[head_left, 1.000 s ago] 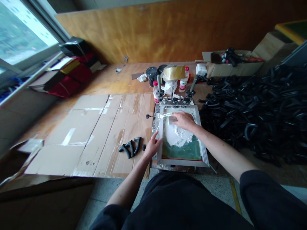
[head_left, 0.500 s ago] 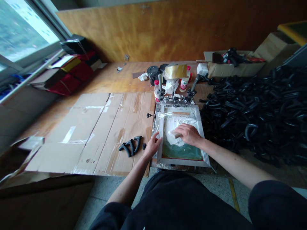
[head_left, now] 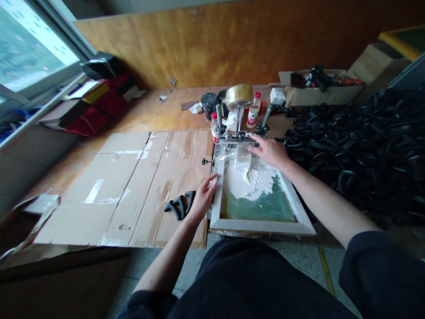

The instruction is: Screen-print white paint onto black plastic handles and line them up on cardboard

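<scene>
An aluminium screen frame (head_left: 217,195) with green mesh and a smear of white ink (head_left: 249,181) lies in front of me, hinged at its far end to clamps (head_left: 239,135). Its near end looks raised. My left hand (head_left: 202,199) grips the frame's left rail, thumb on top. My right hand (head_left: 270,150) reaches to the far end, fingers stretched out and touching a pale squeegee (head_left: 242,159) that rests on the mesh. Three black curved handles (head_left: 181,204) lie on the cardboard just left of my left hand.
A big heap of black handles (head_left: 358,146) fills the right side. Behind the clamps stand a tape roll (head_left: 239,95), small bottles (head_left: 254,113) and black jars (head_left: 210,103). Flattened cardboard (head_left: 133,177) covers the wooden table; red and dark bags (head_left: 96,106) lie far left, an open box (head_left: 318,88) far right.
My right hand pulled the squeegee toward me through the ink, then pushed it back to the far end and loosened its hold. The frame's near end has come up under my left hand.
</scene>
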{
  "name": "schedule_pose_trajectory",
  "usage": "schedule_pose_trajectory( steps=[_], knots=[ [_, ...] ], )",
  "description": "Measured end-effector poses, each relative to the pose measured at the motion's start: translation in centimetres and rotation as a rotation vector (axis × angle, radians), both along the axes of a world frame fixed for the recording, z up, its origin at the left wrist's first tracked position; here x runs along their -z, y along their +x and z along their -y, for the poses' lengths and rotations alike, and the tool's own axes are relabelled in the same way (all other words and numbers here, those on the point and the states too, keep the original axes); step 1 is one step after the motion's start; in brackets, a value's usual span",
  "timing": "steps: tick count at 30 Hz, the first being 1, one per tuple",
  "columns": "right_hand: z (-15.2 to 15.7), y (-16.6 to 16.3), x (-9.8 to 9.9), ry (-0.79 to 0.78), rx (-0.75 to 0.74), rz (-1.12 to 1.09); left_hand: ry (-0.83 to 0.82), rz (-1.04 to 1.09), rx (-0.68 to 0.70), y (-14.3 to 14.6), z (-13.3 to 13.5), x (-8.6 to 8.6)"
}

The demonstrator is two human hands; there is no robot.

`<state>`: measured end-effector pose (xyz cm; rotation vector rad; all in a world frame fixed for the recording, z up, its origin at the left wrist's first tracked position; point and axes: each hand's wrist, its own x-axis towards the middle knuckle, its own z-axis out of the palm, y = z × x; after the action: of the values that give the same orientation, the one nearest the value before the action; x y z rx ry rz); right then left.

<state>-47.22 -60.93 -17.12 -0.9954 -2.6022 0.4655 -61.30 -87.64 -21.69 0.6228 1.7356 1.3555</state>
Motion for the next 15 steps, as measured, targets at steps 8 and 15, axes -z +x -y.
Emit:
schedule_pose_trajectory(
  steps=[8, 15],
  knots=[
    [-4.0, 8.1, 5.7, -0.176, 0.383, -0.102, 0.432, -0.058, -0.118, -1.3, -6.2, -7.8],
    [9.7, 4.2, 11.4, -0.041, -0.051, 0.275, 0.156, 0.308, -0.12, 3.5, -4.8, -1.7]
  ],
)
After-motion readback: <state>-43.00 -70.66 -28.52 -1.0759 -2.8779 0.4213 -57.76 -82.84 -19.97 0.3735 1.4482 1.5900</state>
